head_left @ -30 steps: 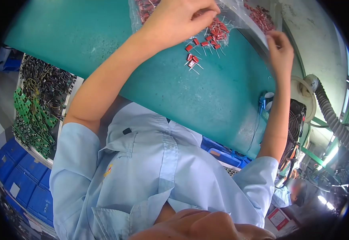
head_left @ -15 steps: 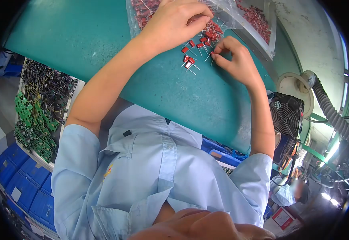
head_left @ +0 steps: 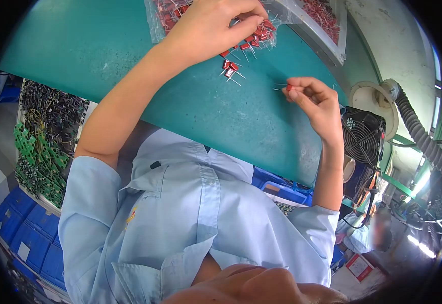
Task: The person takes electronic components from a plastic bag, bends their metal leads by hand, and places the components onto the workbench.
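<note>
Right hand [head_left: 320, 107]: thumb and forefinger pinching red two-lead capacitor [head_left: 290, 88] over green worktop [head_left: 221, 119]; slack pinch could drop it. Loose capacitors [head_left: 229, 72]: careless sweep could scatter them. Left hand [head_left: 213, 25]: fingers curled at capacitor heap [head_left: 265, 34]; whether gripping, cannot tell. Plastic bag [head_left: 156, 29]: tug could spill contents.

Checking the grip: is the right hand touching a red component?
Touching: the head view shows the right hand pinching the red component, no gap visible.
</note>
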